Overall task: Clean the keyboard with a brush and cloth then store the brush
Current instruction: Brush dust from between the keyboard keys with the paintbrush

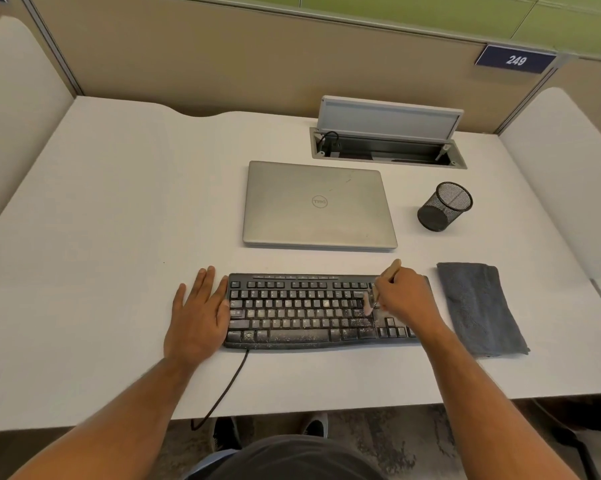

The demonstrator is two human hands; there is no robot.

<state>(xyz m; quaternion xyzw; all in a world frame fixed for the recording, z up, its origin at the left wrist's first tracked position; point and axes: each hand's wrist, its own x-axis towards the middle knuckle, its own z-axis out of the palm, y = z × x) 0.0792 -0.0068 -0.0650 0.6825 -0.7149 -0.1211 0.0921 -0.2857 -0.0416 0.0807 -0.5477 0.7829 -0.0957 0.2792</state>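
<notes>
A black dusty keyboard (299, 311) lies on the white desk near the front edge, with pale specks along its lower rows. My right hand (404, 296) grips a wooden-handled brush (389, 271), and its bristles touch the keys at the right of the main block. My left hand (198, 315) lies flat with straight fingers against the keyboard's left end. A folded grey cloth (479, 306) sits on the desk to the right of the keyboard. A black mesh pen cup (444, 206) stands behind the cloth.
A shut silver laptop (318, 206) lies behind the keyboard. An open cable hatch (387, 147) is set into the desk (101, 220) at the back. The keyboard's cable (228, 386) runs off the front edge. Partition walls enclose the desk on three sides.
</notes>
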